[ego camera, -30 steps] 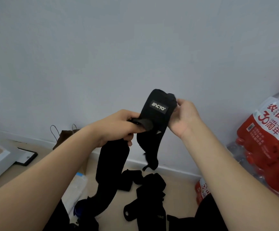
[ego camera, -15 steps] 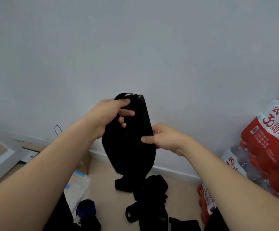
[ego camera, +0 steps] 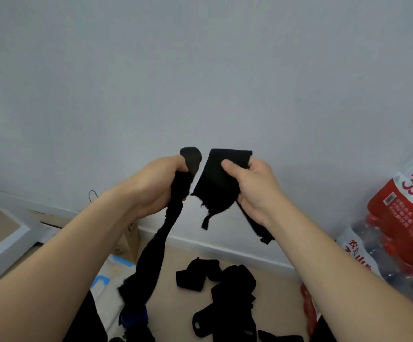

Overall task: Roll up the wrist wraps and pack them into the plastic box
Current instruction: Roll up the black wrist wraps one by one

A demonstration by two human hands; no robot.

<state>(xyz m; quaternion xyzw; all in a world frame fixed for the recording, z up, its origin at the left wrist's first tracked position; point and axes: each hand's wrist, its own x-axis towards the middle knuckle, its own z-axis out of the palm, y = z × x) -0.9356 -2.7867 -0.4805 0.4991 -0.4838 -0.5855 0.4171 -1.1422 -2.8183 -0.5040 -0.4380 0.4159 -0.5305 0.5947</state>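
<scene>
several black wrist wraps (ego camera: 227, 287) lie loose on the floor (ego camera: 173, 257), unpacked; no plastic box shows. left hand (ego camera: 156, 186) grips a long hanging wrap (ego camera: 156, 248), right hand (ego camera: 254, 188) pinches a shorter piece (ego camera: 215, 183). rolling looks barely begun, packing untouched.

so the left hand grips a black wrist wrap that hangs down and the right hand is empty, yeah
No, the right hand isn't empty: in the head view it pinches a wide black wrap end. The left hand does grip the hanging wrist wrap.
</scene>
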